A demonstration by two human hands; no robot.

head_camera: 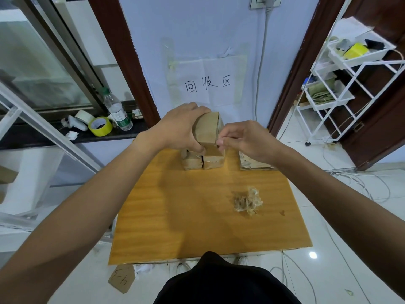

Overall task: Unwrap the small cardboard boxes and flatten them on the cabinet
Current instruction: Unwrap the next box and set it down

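My left hand (pixel 179 128) grips a small taped cardboard box (pixel 207 128) and holds it in the air above the far end of the wooden cabinet top (pixel 186 211). My right hand (pixel 245 139) pinches at the box's right edge with thumb and fingertips, on the clear tape there. Two more small cardboard boxes (pixel 202 160) stand side by side on the cabinet right below the held one. A flattened piece of cardboard (pixel 252 162) lies to their right, partly hidden by my right wrist.
A crumpled wad of peeled clear tape (pixel 247 201) lies on the cabinet's right half. On the dark window ledge at left stand a yellow tape roll (pixel 100 126) and a plastic bottle (pixel 117 110). A white wire rack (pixel 341 84) stands at right; cables run across the floor.
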